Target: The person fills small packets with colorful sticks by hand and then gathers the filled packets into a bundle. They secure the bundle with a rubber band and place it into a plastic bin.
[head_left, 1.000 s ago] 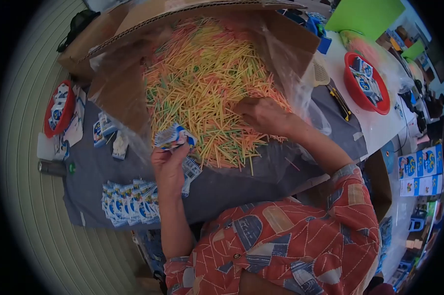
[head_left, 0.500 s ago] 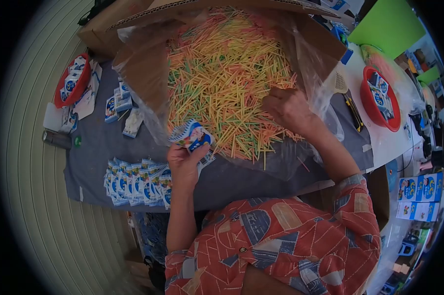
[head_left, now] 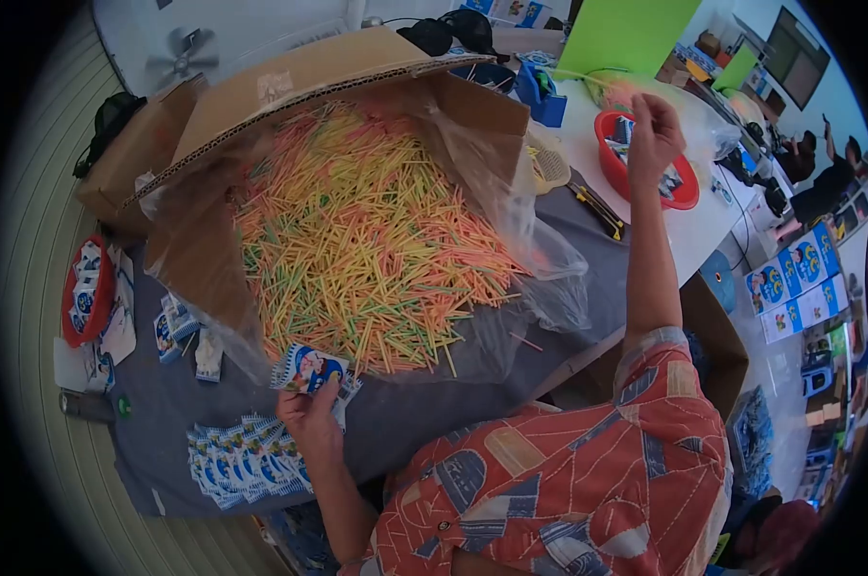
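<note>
My left hand (head_left: 311,422) is closed round a few blue-and-white printed packets (head_left: 316,369), at the front edge of a heap of thin yellow, pink and green sticks (head_left: 376,259). The heap fills a plastic-lined cardboard box (head_left: 213,278) tipped toward me. Out to the right, my right hand (head_left: 655,144) is raised with its fingers pinched together. A thin pale yellow stick (head_left: 588,79) seems to extend leftward from the fingertips, partly blurred against the background. Below that hand stands a red basin (head_left: 684,197) with packets in it.
Overlapping packets (head_left: 242,461) lie at the table's front left. Another red basin (head_left: 74,322) with packets stands at the far left, near small packs (head_left: 170,322). A yellow-black cutter (head_left: 597,206) and a blue tape dispenser (head_left: 540,94) lie right of the box. People are in the background.
My right hand has left the heap of sticks and risen up and right, over by the red basin. The view has turned right; my left hand still grips the packets.
</note>
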A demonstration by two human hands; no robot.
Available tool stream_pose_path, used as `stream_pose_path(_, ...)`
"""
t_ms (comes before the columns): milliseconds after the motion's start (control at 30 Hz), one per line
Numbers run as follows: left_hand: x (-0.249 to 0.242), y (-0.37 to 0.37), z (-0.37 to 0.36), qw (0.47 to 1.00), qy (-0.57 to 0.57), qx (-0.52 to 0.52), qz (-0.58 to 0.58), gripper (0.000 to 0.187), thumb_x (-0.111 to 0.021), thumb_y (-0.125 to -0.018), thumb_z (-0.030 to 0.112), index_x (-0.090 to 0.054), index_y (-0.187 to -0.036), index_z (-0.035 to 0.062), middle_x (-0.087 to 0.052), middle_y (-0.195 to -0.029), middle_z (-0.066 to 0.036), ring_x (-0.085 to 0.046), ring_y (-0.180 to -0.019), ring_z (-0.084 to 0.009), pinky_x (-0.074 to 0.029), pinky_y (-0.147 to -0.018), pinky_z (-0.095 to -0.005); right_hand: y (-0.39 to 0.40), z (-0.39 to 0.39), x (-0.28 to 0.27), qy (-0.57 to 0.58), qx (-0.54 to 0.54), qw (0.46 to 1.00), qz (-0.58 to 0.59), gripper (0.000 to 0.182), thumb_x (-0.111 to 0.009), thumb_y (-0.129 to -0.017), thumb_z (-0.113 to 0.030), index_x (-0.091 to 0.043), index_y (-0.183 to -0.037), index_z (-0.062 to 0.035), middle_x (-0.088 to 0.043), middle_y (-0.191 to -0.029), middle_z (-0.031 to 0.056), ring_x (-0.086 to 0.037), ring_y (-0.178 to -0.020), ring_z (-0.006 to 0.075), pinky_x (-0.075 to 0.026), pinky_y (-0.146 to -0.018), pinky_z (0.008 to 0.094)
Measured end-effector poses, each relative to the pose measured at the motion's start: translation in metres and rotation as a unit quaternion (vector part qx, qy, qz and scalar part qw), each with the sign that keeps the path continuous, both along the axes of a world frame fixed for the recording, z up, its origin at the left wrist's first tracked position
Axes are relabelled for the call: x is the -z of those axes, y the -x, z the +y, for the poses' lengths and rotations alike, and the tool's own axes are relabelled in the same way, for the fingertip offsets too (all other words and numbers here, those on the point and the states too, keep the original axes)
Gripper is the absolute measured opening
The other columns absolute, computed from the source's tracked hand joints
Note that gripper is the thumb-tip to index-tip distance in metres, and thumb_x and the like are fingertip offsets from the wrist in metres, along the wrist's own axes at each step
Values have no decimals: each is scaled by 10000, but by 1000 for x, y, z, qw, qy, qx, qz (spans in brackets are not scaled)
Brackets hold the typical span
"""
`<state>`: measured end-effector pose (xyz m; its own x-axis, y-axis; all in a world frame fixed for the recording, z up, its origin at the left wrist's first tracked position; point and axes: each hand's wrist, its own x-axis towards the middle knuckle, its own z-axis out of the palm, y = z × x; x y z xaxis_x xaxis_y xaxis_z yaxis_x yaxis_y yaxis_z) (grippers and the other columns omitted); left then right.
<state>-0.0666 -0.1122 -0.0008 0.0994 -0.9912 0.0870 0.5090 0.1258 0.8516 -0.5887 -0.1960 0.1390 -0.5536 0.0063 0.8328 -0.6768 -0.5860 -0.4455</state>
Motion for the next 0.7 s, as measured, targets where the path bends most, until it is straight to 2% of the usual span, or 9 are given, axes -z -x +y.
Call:
stream_pose_path(67,2,6,1,1000,2,9,16,326,-716,-785,-139,-677,-1084,-15,-697,-1107,-102,-665,-972,-155,-534,-869,-306,22,-16,32,-183,15,979,86,89,-714,-879,-50,-714,-966,-32,-712,-823,46,-628,-681,109,-489,-612,246)
stream_pose_path(167,6,14,6,999,19,2,-42,332,-693,-808,-136,-665,-1115,-14,-688,-1116,-91,-661,-993,-158,-531,-884,-307,12,-16,66,-539,29,770,340,197,-677,-868,-134,-727,-1027,-28,-730,-957,178,-676,-728,361,-534,-700,355)
stream_pose_path(233,0,16,15,987,63,-28,-144,304,-662,-825,-133,-674,-1104,-13,-687,-1098,-86,-668,-987,-183,-527,-885,-313,-12,-13,79,-458,62,766,446,175,-673,-892,-94,-717,-1052,-39,-731,-999,140,-709,-873,242,-544,-762,328)
stream_pose_path(300,-8,9,16,976,74,-80,-190,297,-650,-823,-132,-682,-1093,-13,-690,-1079,-90,-674,-973,-203,-524,-877,-318,-31,-11,79,-408,-4,872,271,196,-679,-900,-91,-712,-1083,-27,-729,-1044,138,-709,-908,231,-553,-775,336)
stream_pose_path(367,-11,-4,16,872,265,-97,-401,345,-695,-792,-131,-650,-1117,-25,-693,-986,-115,-668,-899,-175,-536,-827,-322,-54,7,64,-338,54,916,210,207,-675,-903,-43,-702,-1105,-8,-727,-1046,144,-708,-902,233,-562,-780,335)
stream_pose_path(433,-14,-12,24,860,257,-116,-426,377,-695,-785,-132,-643,-1145,-35,-691,-991,-124,-670,-895,-184,-532,-822,-321,-90,19,54,-206,-39,970,122,124,-654,-905,21,-701,-1020,26,-726,-956,138,-688,-828,186,-540,-716,280)
stream_pose_path(567,-19,-15,61,864,157,-156,-453,512,-691,-754,-138,-613,-1249,-29,-695,-1019,-133,-687,-894,-236,-524,-819,-323,-157,47,30,-217,-69,925,303,145,-669,-861,62,-691,-1001,30,-717,-896,146,-684,-783,230,-529,-677,300)
stream_pose_path(633,-8,-23,84,891,84,-158,-418,556,-681,-722,-108,-605,-1266,-19,-680,-963,-147,-674,-866,-269,-517,-800,-356,-179,48,24,-219,-100,829,505,178,-671,-807,105,-686,-962,19,-703,-862,146,-672,-739,267,-520,-655,323)
stream_pose_path(700,0,-35,92,915,20,-156,-372,602,-672,-690,-77,-597,-1284,-9,-664,-906,-161,-660,-838,-303,-510,-780,-389,-193,44,32,-232,-147,828,488,209,-675,-766,120,-681,-944,10,-686,-831,149,-659,-717,297,-513,-647,352)
